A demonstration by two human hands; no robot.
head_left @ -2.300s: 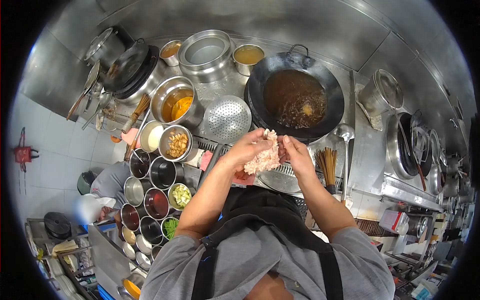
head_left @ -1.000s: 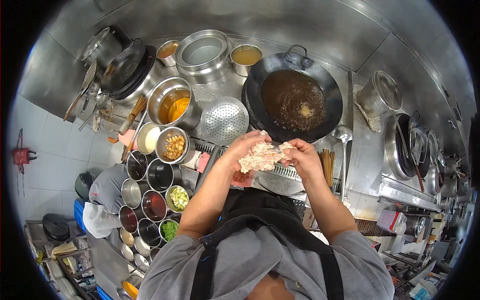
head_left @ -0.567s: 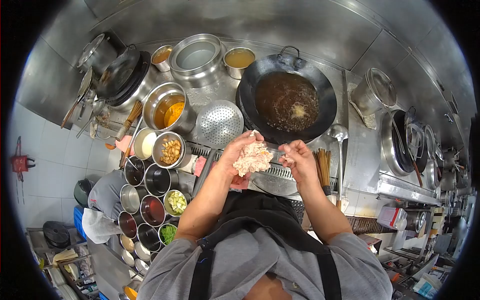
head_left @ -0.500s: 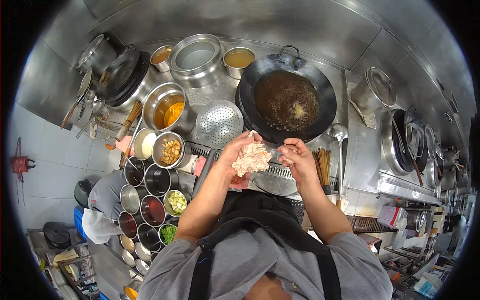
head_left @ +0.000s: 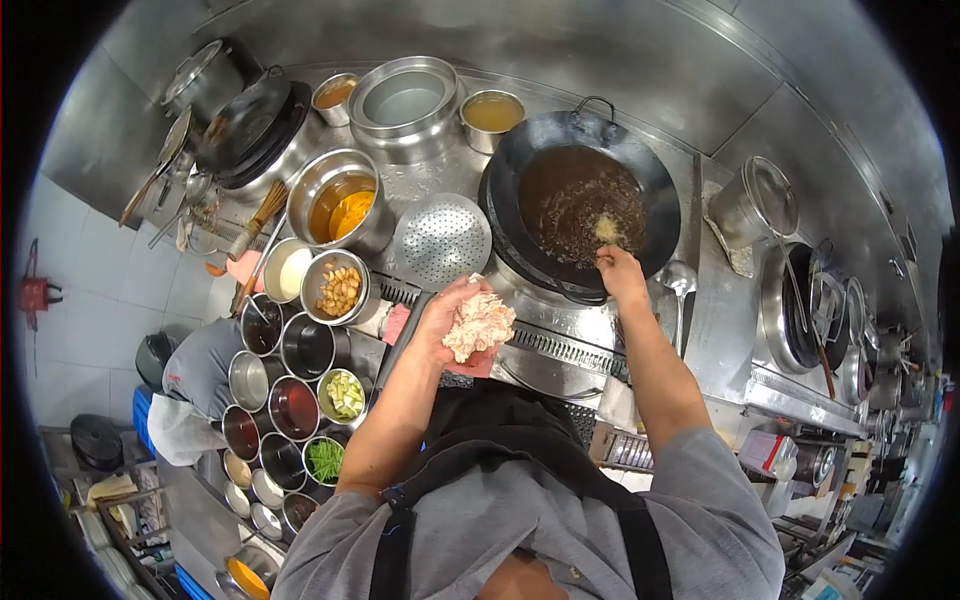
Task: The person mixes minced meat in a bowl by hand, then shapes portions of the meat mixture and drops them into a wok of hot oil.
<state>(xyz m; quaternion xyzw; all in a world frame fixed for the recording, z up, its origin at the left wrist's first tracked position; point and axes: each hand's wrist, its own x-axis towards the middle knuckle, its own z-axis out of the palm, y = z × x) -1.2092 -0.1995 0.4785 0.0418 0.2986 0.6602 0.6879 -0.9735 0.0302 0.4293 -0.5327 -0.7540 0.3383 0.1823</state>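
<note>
My left hand (head_left: 438, 322) is cupped around a pale pinkish lump of raw minced meat (head_left: 480, 327), in front of the stove's edge. My right hand (head_left: 622, 272) reaches over the near rim of a black wok (head_left: 650, 190), its fingers pinched together low above the dark bubbling oil (head_left: 572, 190). What those fingertips hold, if anything, is hidden. Just beyond them a small golden piece (head_left: 607, 230) floats and fries in the oil. Left of the wok lies a round perforated strainer (head_left: 442, 238).
A ladle (head_left: 679, 280) rests right of the wok. Behind the strainer stand a large steel pot (head_left: 405, 140) and a pot of yellowish liquid (head_left: 492, 115). Several seasoning and vegetable containers (head_left: 300, 408) crowd the left, near a bowl of browned pieces (head_left: 335, 290). A lidded pot (head_left: 740, 215) stands at right.
My right hand has moved from beside the meat lump forward and right, over the wok's oil, with the small pinch of meat no longer visible. My left hand still holds the lump.
</note>
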